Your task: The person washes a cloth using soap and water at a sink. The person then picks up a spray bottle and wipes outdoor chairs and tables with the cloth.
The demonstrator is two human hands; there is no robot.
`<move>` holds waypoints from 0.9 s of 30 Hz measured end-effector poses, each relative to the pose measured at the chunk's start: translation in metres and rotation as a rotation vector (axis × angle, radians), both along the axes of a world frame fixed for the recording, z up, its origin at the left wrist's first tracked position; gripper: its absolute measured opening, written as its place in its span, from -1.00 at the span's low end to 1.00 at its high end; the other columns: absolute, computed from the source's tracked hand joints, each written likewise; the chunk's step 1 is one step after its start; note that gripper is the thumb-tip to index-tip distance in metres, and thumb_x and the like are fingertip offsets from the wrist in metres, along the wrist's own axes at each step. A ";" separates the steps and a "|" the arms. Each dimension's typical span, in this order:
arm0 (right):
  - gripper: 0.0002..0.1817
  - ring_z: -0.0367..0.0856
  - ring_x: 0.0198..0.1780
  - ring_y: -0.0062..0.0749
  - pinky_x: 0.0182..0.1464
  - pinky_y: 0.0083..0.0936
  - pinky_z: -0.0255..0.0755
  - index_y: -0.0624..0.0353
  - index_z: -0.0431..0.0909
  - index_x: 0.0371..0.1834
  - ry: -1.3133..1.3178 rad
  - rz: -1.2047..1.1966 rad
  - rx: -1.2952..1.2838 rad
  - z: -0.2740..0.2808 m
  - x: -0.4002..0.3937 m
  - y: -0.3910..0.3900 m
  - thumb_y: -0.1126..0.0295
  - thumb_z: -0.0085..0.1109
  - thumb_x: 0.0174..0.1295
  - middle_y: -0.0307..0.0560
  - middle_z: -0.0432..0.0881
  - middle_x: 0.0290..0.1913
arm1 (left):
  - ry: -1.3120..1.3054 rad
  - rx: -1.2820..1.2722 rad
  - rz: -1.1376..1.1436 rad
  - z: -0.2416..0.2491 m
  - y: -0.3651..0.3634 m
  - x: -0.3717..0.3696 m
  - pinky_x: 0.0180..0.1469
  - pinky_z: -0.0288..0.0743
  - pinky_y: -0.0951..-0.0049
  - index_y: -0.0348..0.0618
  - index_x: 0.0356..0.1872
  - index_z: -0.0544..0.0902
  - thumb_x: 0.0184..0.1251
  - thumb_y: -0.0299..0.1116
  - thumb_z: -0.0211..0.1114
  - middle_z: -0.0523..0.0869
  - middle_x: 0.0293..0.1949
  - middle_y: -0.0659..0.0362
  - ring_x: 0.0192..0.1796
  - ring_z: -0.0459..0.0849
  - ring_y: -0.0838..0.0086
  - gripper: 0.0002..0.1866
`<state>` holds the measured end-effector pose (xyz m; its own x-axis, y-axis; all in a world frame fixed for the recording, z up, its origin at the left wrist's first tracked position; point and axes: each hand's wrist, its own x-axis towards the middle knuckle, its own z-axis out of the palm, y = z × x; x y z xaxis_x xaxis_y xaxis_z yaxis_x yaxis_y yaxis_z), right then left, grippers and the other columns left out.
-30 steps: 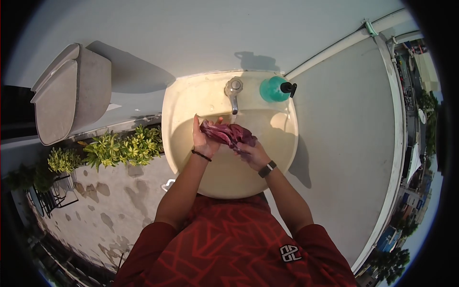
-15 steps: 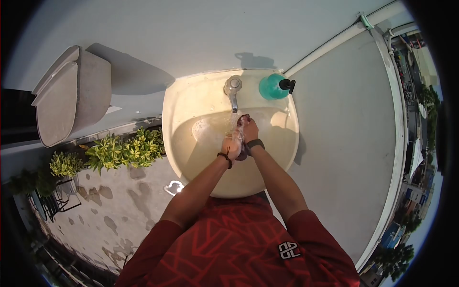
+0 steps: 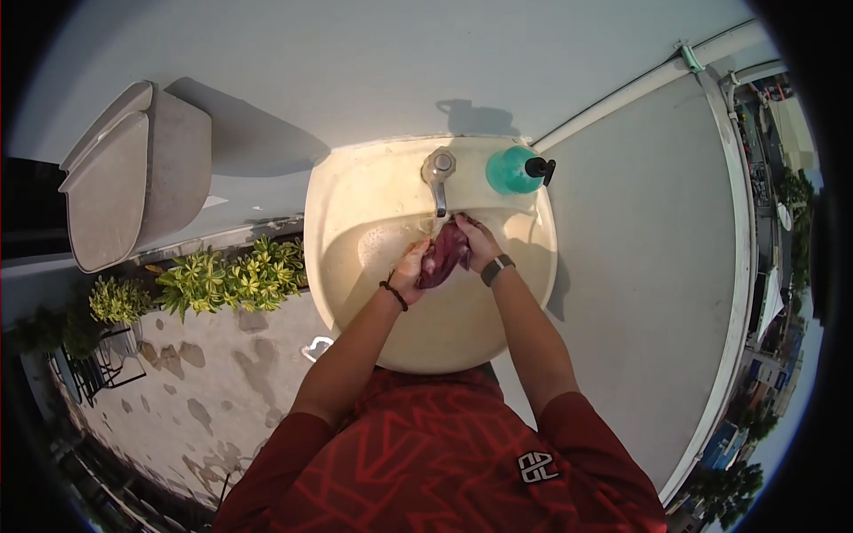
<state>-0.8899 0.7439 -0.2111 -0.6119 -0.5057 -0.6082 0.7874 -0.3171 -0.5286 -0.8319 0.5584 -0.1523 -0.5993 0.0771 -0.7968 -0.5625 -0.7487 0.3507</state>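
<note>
A wet, dark maroon cloth is stretched between my two hands over the sink basin. My left hand, with a dark bracelet at the wrist, is closed on the cloth's left end. On the right side, my right hand grips the other end, and a dark wristband circles that wrist. Just above the cloth is the metal faucet, its spout pointing down toward it. Water near the spout is hard to make out. Some foam lies in the basin left of my hands.
A teal pump bottle with a black top stands on the sink's back right corner. At the left a grey bin-like box is by the wall. Leafy plants grow beside the paved floor. A low wall flanks the right.
My hands have moved apart, and the cloth that was bunched between them is now spread out and more visible. The splashing water around my hands shows less.
</note>
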 end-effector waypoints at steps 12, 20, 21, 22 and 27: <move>-0.67 0.58 -0.31 -0.14 -0.24 -0.38 0.48 0.30 0.48 -0.05 0.903 0.668 1.016 -0.011 0.025 -0.060 0.24 0.03 0.31 0.09 0.63 -0.30 | 0.023 -0.384 0.046 -0.060 0.030 -0.003 -0.30 0.49 0.45 -0.22 -0.36 0.62 0.38 -0.05 0.04 0.69 -0.32 0.09 -0.33 0.60 0.43 -0.59; -0.68 0.63 -0.41 -0.29 -0.54 -0.54 0.41 0.27 0.42 0.03 -0.023 -0.032 0.132 0.090 0.020 0.019 0.33 -0.11 0.31 0.06 0.67 -0.17 | 0.047 -0.371 -0.210 -0.061 0.024 -0.040 -0.36 0.45 0.40 -0.22 -0.17 0.62 0.36 -0.17 -0.05 0.69 -0.40 0.10 -0.40 0.60 0.35 -0.63; -0.69 0.63 -0.42 -0.28 -0.54 -0.55 0.42 0.27 0.42 0.03 -0.159 -0.123 0.096 0.075 0.011 0.045 0.34 -0.12 0.31 0.06 0.67 -0.19 | 0.102 -0.459 -0.296 -0.057 0.020 -0.041 -0.33 0.46 0.40 -0.22 -0.13 0.60 0.36 -0.20 -0.05 0.69 -0.38 0.10 -0.39 0.61 0.35 -0.65; -0.70 0.63 -0.43 -0.26 -0.54 -0.56 0.42 0.27 0.42 0.02 -0.297 -0.218 0.061 0.054 0.008 0.059 0.36 -0.13 0.31 0.06 0.67 -0.21 | 0.156 -0.545 -0.385 -0.049 0.016 -0.040 -0.31 0.47 0.40 -0.22 -0.09 0.59 0.36 -0.23 -0.04 0.70 -0.36 0.10 -0.37 0.61 0.35 -0.67; -0.85 0.60 -0.46 -0.31 -0.47 -0.56 0.48 0.29 0.48 -0.18 -0.023 -0.529 0.263 0.037 0.020 -0.032 0.50 -0.01 0.23 0.02 0.64 -0.35 | 0.463 -0.940 -0.900 -0.014 0.014 -0.038 -0.18 0.50 0.41 -0.21 0.10 0.52 0.37 -0.39 -0.02 0.71 -0.25 0.08 -0.29 0.65 0.36 -0.66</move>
